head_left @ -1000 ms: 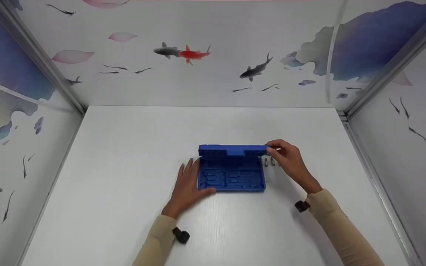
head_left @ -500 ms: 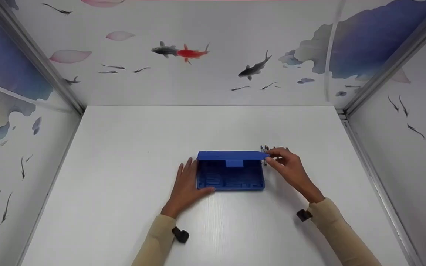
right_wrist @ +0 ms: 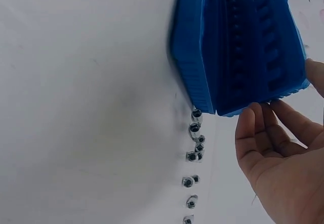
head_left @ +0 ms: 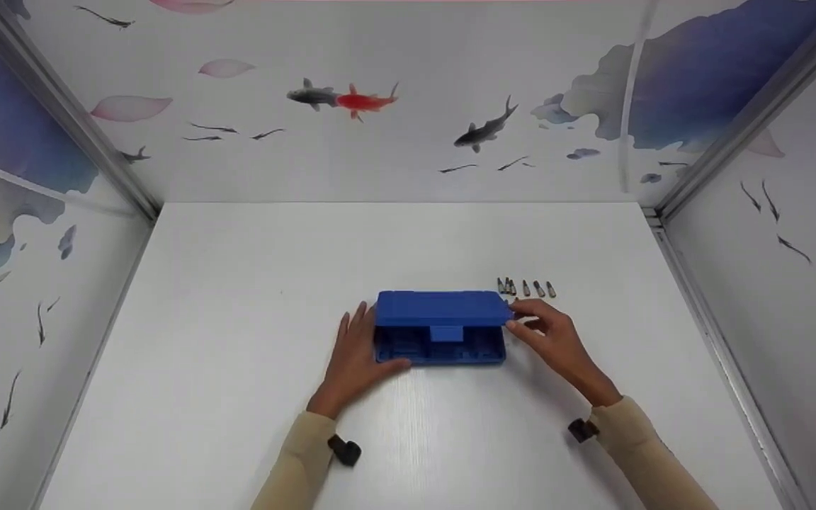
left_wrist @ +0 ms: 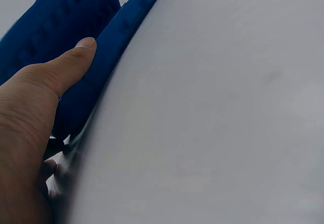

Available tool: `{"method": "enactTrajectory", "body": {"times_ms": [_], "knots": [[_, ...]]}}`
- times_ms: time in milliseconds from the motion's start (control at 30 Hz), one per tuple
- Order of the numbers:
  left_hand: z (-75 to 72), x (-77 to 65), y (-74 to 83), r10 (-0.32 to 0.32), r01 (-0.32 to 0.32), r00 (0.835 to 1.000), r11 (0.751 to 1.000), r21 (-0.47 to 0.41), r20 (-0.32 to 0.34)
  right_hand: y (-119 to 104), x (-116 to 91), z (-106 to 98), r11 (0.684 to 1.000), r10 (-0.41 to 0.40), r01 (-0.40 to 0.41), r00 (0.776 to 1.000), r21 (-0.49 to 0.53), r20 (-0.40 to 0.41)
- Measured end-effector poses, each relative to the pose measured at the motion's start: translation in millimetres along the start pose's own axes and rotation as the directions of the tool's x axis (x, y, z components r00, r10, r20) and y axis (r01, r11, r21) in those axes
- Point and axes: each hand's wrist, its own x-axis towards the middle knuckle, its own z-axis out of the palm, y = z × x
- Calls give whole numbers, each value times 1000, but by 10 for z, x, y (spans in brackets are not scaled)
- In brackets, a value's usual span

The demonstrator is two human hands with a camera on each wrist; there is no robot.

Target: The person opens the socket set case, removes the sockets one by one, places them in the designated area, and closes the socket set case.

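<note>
A blue plastic socket case [head_left: 484, 347] lies on the white table, its hinged lid [head_left: 436, 309] partly lowered over the base with a gap along the front. Moulded recesses line the inside of the lid in the right wrist view. My right hand [head_left: 553, 334] pinches the lid's right end between thumb and fingertips. At the case's left end rests my left hand [head_left: 355, 365], fingers straight along the side and thumb [left_wrist: 76, 64] across the front edge. Several small metal sockets [head_left: 526, 288] stand in a row just behind and right of the case.
A white table [head_left: 259, 283] surrounds the case. Panels painted with fish and petals [head_left: 380, 156] rise at the back and both sides, joined by grey metal corner posts [head_left: 755, 106].
My right hand has swung the lid forward and down from nearly upright, so its outer face now shows. The row of sockets has come into fuller view. My left hand stays in place.
</note>
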Motion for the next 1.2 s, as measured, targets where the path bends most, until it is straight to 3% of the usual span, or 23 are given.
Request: {"method": "enactTrajectory", "body": {"times_ms": [233,567,833,1033,1200], "knots": [[8,-2,-16,26,-26,999,1000,-3,-20,36,-70,50,998,-4,4,1000,58,7],[-14,0,7,1,-1,1000,1000,-9,-8,43,-110,82,998,-16,15,1000,68,6],[-65,19,15,9,-10,1000,996,-94,-14,77,-123,85,997,-27,27,1000,73,8],[-99,2,41,-42,41,999,986,-161,-5,101,-142,98,996,-41,41,999,82,-2],[-89,9,32,-46,42,999,981,-188,-20,74,-155,114,995,-22,23,1000,100,-11]]}}
